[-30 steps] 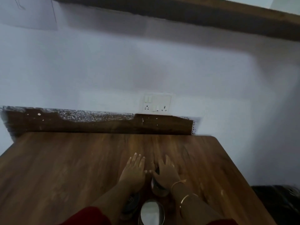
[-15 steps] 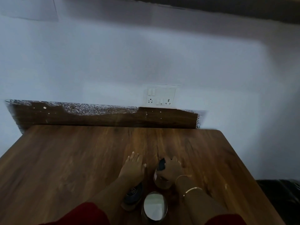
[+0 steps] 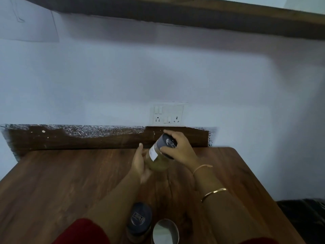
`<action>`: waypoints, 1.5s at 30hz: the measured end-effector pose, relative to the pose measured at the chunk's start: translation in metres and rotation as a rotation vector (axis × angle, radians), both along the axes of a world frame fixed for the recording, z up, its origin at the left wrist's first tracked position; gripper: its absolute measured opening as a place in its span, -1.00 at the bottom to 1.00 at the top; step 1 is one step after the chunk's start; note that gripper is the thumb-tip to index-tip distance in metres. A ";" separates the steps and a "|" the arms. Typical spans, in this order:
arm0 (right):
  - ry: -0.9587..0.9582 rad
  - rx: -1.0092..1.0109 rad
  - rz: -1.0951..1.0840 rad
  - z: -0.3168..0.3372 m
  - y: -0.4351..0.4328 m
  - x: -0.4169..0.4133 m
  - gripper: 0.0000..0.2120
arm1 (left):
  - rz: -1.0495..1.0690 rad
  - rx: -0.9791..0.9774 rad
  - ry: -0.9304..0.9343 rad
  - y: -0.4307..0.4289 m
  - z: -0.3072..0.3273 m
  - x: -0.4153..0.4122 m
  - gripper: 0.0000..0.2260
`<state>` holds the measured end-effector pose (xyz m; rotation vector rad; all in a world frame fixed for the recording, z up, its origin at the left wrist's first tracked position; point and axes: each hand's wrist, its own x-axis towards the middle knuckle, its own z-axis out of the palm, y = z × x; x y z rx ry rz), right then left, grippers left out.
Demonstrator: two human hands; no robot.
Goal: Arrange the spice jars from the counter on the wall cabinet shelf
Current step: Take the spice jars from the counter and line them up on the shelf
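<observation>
A pale wall (image 3: 123, 76) fills most of the view. Below it a brown wooden counter (image 3: 61, 182) runs up to a dark wooden backsplash strip (image 3: 88, 141). Across the top edge runs the underside of the wooden wall cabinet shelf (image 3: 193, 13).

Both forearms reach forward from the bottom edge over the middle of the counter, the left one coming out of a red sleeve (image 3: 79, 233).

The right hand (image 3: 181, 150) is raised above the counter with the wrist bent. Its fingers curl down over the dark lid (image 3: 168, 143) of a spice jar (image 3: 158, 161) and grip it from above. The jar is clear of the wood and tilted, its lid leaning away toward the wall (its contents look yellowish, with a white label on the side).

The left hand (image 3: 140, 162) stands on edge just beside the jar's left side. Its palm is turned toward the glass, the fingers are nearly straight and the thumb is up. Whether it touches the jar I cannot tell.

Near the bottom edge a second dark-lidded jar (image 3: 139, 219) stands on the counter beside the left forearm. A steel-topped container (image 3: 165, 233) sits just to its right.

A white switch plate (image 3: 168, 114) is on the wall above the backsplash. Two thin gold bangles (image 3: 213, 192) circle the right forearm.
</observation>
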<state>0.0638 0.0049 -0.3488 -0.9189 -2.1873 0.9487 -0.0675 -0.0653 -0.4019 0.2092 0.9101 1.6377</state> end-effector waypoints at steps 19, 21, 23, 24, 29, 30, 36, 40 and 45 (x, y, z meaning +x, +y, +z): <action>0.694 0.216 -0.008 0.129 -0.001 0.013 -0.46 | -0.017 0.493 0.218 0.008 0.126 0.043 -0.48; 0.770 0.090 0.018 0.139 -0.003 0.014 -0.47 | -0.022 0.519 0.298 0.004 0.136 0.048 -0.45; 0.826 -0.054 0.073 0.148 -0.003 0.017 -0.49 | -0.022 0.535 0.398 0.000 0.143 0.051 -0.41; 0.837 -0.103 0.102 0.152 -0.002 0.019 -0.51 | -0.013 0.542 0.442 -0.002 0.146 0.053 -0.38; 0.905 -0.306 0.316 0.165 -0.001 0.021 -0.70 | 0.120 0.565 0.614 -0.012 0.163 0.064 -0.39; 0.926 -0.350 0.343 0.166 -0.002 0.022 -0.65 | 0.158 0.568 0.655 -0.014 0.167 0.066 -0.38; 1.006 -0.477 0.440 0.175 -0.010 0.023 -0.19 | 0.271 0.615 0.833 -0.025 0.181 0.074 -0.28; 1.011 -0.472 0.481 0.180 -0.013 0.024 -0.16 | 0.281 0.659 0.865 -0.031 0.186 0.076 -0.35; 1.016 -0.450 0.498 0.184 -0.019 0.024 -0.14 | 0.277 0.667 0.871 -0.034 0.188 0.076 -0.35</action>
